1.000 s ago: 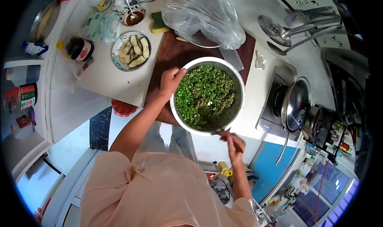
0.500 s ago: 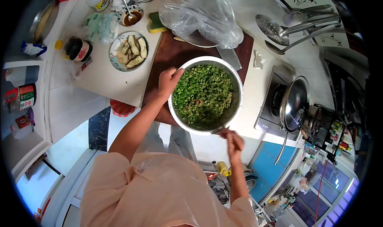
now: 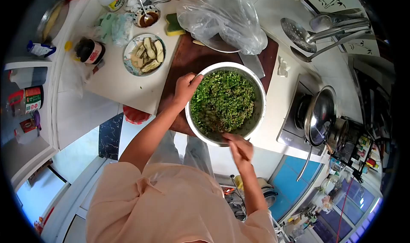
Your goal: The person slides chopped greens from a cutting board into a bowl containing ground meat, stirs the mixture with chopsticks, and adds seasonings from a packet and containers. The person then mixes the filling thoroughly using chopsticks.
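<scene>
A metal bowl (image 3: 261, 115) full of chopped green filling (image 3: 224, 98) stands on the front part of a dark red-brown cutting board (image 3: 179, 63). My left hand (image 3: 188, 88) grips its left rim, thumb over the edge. At the near rim, my right hand (image 3: 240, 149) is closed around a thin utensil that dips into the filling; motion blur hides its exact kind. Behind the bowl a cleaver blade (image 3: 253, 65) lies flat on the board, partly covered by a clear plastic bag (image 3: 222, 19).
Left on the counter are a plate of eggplant pieces (image 3: 149, 55), a small sauce bowl with a spoon (image 3: 147, 16), a sponge (image 3: 174, 25) and a dark-capped jar (image 3: 90, 51). To the right, a wok (image 3: 321, 115) sits on a cooktop (image 3: 294, 123), below hanging ladles (image 3: 299, 33).
My right hand has moved left and inward along the near rim, and the filling's surface has shifted. My left hand keeps its hold. The whole view has slid slightly right.
</scene>
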`<control>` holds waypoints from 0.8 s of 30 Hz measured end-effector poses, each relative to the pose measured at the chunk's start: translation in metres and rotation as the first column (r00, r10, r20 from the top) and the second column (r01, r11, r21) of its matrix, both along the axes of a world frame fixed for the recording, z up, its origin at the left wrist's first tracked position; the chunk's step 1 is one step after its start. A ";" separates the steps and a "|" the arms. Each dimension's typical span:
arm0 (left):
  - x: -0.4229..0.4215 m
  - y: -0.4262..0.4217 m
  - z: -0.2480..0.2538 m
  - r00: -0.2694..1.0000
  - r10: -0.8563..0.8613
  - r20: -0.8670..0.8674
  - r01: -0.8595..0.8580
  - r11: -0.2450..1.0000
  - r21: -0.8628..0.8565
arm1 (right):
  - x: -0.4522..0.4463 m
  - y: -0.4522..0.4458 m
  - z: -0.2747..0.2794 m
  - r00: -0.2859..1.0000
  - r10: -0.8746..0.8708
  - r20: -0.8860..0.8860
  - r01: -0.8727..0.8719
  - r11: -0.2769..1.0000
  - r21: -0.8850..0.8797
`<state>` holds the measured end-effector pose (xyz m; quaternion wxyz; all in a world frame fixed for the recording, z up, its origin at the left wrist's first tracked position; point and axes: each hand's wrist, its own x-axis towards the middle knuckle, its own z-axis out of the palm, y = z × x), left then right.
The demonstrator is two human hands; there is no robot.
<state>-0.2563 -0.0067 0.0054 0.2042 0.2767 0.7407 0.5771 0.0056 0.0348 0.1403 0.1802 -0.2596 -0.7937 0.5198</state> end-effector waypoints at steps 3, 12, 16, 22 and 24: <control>-0.001 0.000 0.004 0.998 -0.011 -0.058 0.009 0.999 -0.039 | -0.044 0.024 -0.025 0.989 0.102 -0.105 -0.078 0.974 0.211; -0.001 0.000 -0.004 1.000 -0.006 0.002 0.006 0.997 -0.076 | 0.083 0.059 -0.015 0.911 -0.370 0.182 0.381 0.924 -0.028; 0.001 0.000 -0.002 1.000 0.001 0.003 0.000 0.997 -0.074 | 0.037 0.007 -0.026 0.978 -0.149 0.143 0.141 0.988 0.061; 0.000 -0.001 0.001 0.999 -0.018 -0.033 0.017 0.999 -0.039 | -0.003 0.076 -0.033 0.943 -0.327 0.063 0.333 0.922 -0.199; -0.001 -0.001 -0.005 0.999 -0.010 -0.051 0.008 0.999 -0.042 | 0.035 0.069 -0.028 0.916 -0.389 0.094 0.398 0.911 -0.106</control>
